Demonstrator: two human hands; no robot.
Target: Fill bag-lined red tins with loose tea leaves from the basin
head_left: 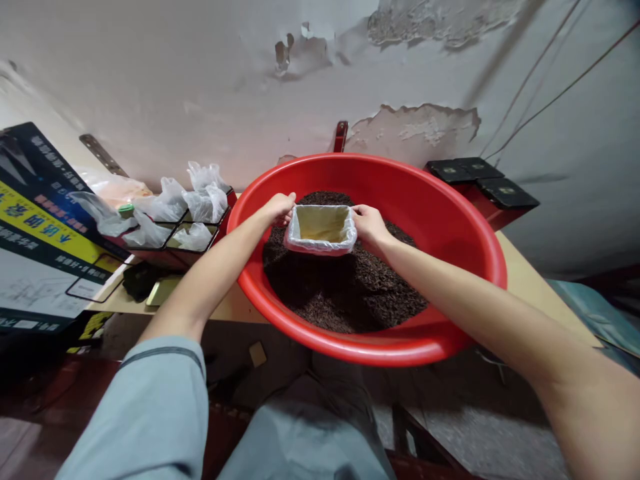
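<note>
Between my two hands is a small rectangular tin (323, 230) lined with a clear plastic bag, whose edge is folded out over the rim. My left hand (281, 209) grips its left side and my right hand (369, 224) its right side. Nothing but the liner and a yellowish bottom shows inside. The tin is held above dark brown loose leaves or shreds (345, 293), which look like loose tea. They lie in a large round red plastic basin (370, 350). My fingertips are partly hidden behind the tin's edge.
Several open tins with plastic liners (175, 220) stand left of the basin. Stacked closed dark tins (480, 183) are at its right. A printed cardboard box (45, 227) leans at far left. The wooden table (545, 293) runs along a peeling wall (200, 87).
</note>
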